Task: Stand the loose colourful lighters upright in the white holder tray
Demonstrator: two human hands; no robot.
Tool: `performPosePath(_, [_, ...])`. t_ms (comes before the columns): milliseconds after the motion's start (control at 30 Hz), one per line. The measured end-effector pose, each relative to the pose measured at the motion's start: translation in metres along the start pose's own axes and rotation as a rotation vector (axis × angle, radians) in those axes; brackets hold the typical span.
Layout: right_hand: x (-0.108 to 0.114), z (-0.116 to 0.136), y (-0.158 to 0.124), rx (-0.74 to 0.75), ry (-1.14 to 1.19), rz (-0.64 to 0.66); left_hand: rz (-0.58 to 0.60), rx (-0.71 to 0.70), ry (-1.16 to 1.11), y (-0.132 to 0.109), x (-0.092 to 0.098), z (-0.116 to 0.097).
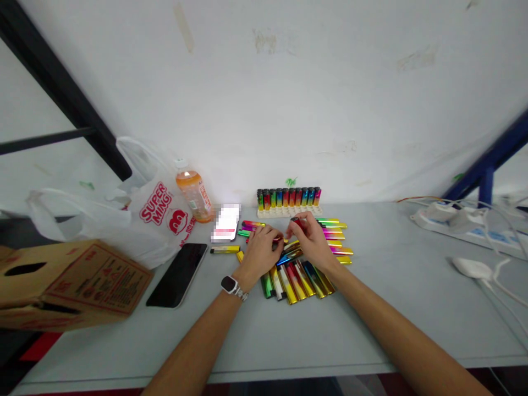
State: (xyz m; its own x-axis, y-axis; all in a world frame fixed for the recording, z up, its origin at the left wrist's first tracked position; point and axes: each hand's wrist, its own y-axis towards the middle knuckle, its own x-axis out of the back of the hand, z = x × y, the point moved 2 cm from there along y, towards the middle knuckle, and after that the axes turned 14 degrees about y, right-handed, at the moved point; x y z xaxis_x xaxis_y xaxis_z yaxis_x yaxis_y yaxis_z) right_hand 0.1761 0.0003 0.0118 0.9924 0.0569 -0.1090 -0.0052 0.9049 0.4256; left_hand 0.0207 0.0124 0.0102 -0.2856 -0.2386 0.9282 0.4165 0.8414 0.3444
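My left hand (259, 252), with a watch on the wrist, is closed over a red lighter (279, 240) lying among the scattered lighters (297, 278) on the grey table (289, 330). My right hand (311, 242) pinches a red lighter (296, 221) raised just above the pile. Shiny multicoloured lighters lie in rows under and around both hands. Behind them a white tray (289, 211) holds a row of upright lighters (289, 196) against the wall.
A black phone (177, 275) lies to the left, beside a cardboard box (61, 280). A white plastic bag (157, 214) and an orange drink bottle (194, 193) stand at the back left. A power strip (462, 223) and cables lie at the right.
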Motion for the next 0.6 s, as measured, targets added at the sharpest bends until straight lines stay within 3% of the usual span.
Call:
performPosePath(100, [0.006, 0.005, 0.011, 0.125, -0.231, -0.001, 0.001, -0.001, 0.0, -0.001, 0.001, 0.0])
performPosePath(167, [0.009, 0.005, 0.021, 0.111, -0.335, 0.009, 0.009, 0.004, -0.007, -0.002, 0.002, -0.001])
performPosePath(267, [0.01, -0.001, 0.042, 0.048, -0.37, 0.067, 0.02, 0.014, -0.028, -0.003, 0.004, -0.001])
performPosePath(600, [-0.001, -0.024, 0.12, 0.14, -0.514, 0.134, 0.029, 0.023, -0.014, -0.005, 0.005, 0.0])
